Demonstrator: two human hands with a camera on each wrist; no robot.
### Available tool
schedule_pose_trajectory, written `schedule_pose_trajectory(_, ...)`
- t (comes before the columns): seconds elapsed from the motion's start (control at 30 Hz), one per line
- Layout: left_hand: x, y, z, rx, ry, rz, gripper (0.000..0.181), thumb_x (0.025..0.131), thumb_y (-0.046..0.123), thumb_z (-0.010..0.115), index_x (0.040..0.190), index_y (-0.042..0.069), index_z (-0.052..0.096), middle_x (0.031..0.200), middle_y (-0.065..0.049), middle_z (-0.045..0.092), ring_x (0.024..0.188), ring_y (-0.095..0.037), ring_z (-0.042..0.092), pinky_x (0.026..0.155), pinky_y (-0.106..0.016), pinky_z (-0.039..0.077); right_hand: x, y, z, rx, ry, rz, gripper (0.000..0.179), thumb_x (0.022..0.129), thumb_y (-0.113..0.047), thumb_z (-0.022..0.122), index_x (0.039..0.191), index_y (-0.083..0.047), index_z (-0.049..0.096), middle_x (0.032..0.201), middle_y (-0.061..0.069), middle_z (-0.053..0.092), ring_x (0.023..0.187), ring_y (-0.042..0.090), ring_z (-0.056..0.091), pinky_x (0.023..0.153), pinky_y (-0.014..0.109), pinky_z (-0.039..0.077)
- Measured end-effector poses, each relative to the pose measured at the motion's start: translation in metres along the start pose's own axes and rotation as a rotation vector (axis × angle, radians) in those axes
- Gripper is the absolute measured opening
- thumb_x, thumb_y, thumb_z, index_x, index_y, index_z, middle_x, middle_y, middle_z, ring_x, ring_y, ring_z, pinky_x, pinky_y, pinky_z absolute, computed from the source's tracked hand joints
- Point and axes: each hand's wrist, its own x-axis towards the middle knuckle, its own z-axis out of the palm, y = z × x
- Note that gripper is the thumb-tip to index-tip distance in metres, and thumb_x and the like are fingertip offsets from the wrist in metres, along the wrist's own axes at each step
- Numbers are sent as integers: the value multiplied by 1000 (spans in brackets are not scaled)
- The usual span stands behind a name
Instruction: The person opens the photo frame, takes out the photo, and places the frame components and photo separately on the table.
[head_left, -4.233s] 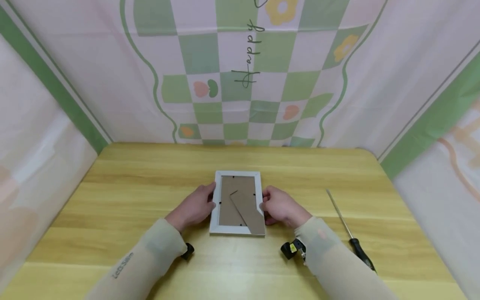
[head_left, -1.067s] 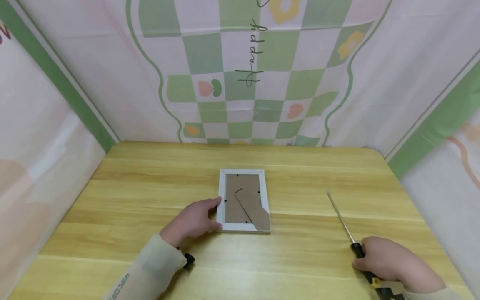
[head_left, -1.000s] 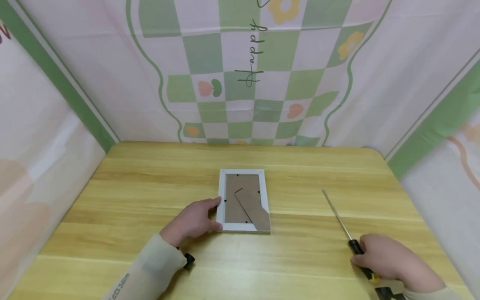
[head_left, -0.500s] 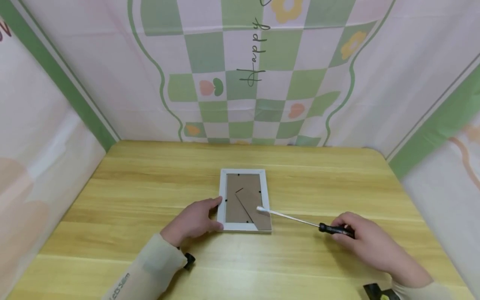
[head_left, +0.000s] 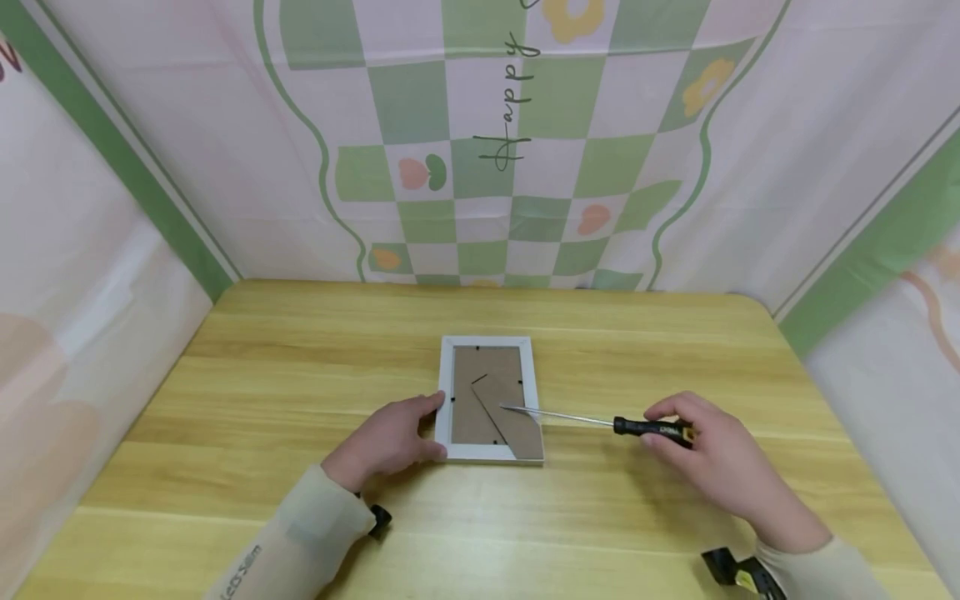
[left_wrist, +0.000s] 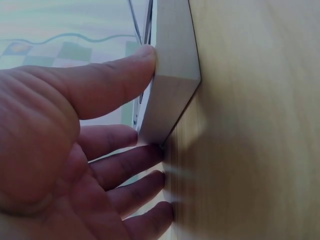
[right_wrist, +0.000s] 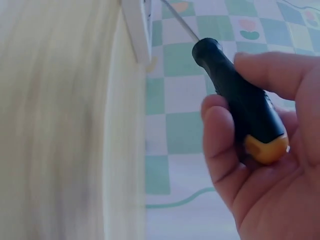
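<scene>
A white picture frame (head_left: 446, 425) lies face down on the wooden table, its brown backing board (head_left: 487, 362) and stand flap upward. Small black tabs mark the board's edges. My left hand (head_left: 386, 442) rests at the frame's left side, thumb near the close corner; in the left wrist view its fingers (left_wrist: 127, 167) are spread and loosely extended along the edge. My right hand (head_left: 712, 450) grips a screwdriver (head_left: 633, 426) by its black and yellow handle, seen close up in the right wrist view. The metal shaft points left, and its tip overlaps the backing above the flap.
The wooden table (head_left: 300, 350) reaches back to a hanging cloth (head_left: 480, 217) with green checks and flowers. Pale cloth also hangs on both sides. Black wrist cameras sit under both cuffs.
The right hand left the frame, picked up the screwdriver from the table's right side and swung it left, bringing its tip over the backing. The left hand stays at the frame's left edge.
</scene>
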Motion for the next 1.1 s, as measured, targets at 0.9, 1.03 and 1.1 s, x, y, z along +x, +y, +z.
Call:
schedule_pose_trajectory(0.9, 0, 2, -1, 14, -5, -13, 78, 89, 24, 78, 154, 9, 38, 153, -11, 41, 139, -32, 38, 111, -49, 31, 37, -34, 9, 324, -5, 137, 30, 97, -24, 68, 127, -17, 65, 88, 2, 67, 70, 20, 62, 48, 30, 42)
schedule_pose_trajectory(1.03, 0, 3, -2, 18, -8, -11, 78, 89, 24, 78, 154, 8, 38, 152, -12, 41, 138, -33, 38, 111, -49, 31, 38, -36, 11, 333, -12, 141, 30, 98, -24, 67, 126, -17, 66, 86, 3, 66, 70, 20, 62, 48, 29, 42)
schedule_pose_trajectory(1.1, -1, 3, -3, 22, -9, -6, 78, 88, 25, 78, 154, 8, 38, 152, -12, 42, 138, -33, 39, 111, -49, 31, 39, -37, 12, 347, -18, 141, 29, 98, -23, 67, 126, -16, 66, 87, 4, 66, 71, 23, 63, 48, 29, 43)
